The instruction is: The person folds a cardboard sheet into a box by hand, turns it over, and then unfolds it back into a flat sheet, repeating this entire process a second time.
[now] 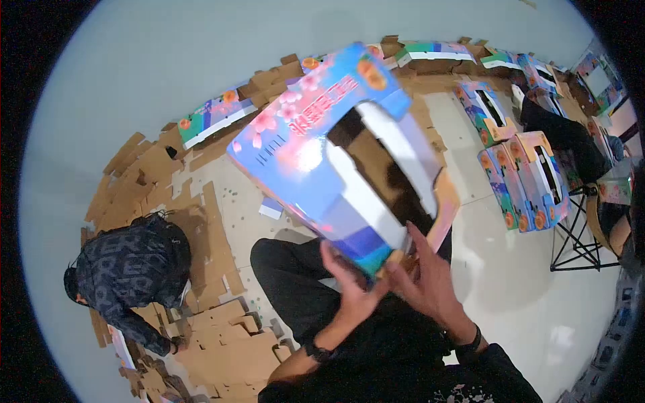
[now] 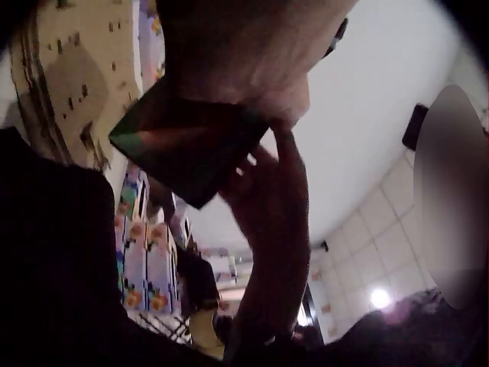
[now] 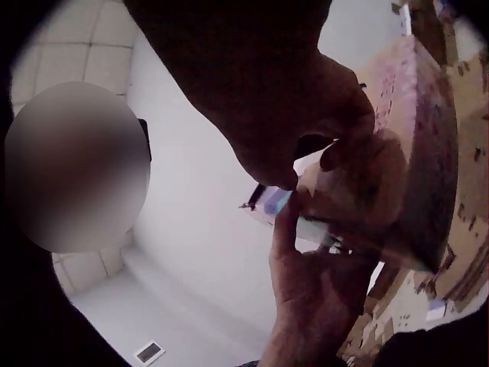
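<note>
A blue and pink printed cardboard carton [image 1: 289, 154] with flowers, fruit and a large cut-out window is held tilted above the person's lap. Through the window its brown inside shows. At the carton's near end, the left hand [image 1: 356, 289] grips the green lower corner. Beside it the right hand [image 1: 430, 285] pinches the flaps of the same end, its index finger at the window's edge. In the right wrist view the fingertips of the right hand [image 3: 321, 122] and the left hand [image 3: 321, 287] come close together at the carton's end [image 3: 359, 183].
Several matching cartons [image 1: 521, 178] stand at the right, near a black-legged stool [image 1: 581, 235]. More cartons [image 1: 218, 117] line the wall. At the left a person in a dark patterned jacket [image 1: 127, 262] bends over flattened brown cardboard [image 1: 225, 342]. Another person's dark-clothed leg [image 1: 564, 134] shows far right.
</note>
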A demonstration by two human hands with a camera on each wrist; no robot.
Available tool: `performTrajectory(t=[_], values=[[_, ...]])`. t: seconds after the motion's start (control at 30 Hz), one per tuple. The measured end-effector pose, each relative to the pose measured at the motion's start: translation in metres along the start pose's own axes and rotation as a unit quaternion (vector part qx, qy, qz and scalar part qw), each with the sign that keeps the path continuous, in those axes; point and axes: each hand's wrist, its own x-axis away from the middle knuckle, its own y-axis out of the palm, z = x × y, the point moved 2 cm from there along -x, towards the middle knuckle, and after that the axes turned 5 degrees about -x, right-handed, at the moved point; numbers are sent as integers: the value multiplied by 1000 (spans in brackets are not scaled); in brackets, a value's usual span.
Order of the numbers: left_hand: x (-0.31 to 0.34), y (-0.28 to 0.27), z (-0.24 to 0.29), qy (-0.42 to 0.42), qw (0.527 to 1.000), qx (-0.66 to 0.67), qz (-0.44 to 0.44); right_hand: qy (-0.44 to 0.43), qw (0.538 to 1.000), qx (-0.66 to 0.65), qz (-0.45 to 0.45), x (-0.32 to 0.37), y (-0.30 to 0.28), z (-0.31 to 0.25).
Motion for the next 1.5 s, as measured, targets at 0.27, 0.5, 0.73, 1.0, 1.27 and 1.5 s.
performTrajectory(t=[0.27,0.5,0.73,1.0,1.27,1.5], values=[[-4,64,-28,-75,950,-49,-299,149,967,10,205,-24,-92,127],[1,-39,-80,-139,960,-107,-218,139,948,99,269,-31,-249,266],[28,-187,-100,-221,943,-249,0,144,872,366,291,-91,-413,351],[31,-208,-103,-258,939,-228,13,138,762,622,116,-141,-513,494],[27,-189,-102,-195,920,-340,9,-76,761,477,432,-198,-349,418],[34,-197,-114,-205,916,-344,1,69,997,34,-24,-286,-16,474]])
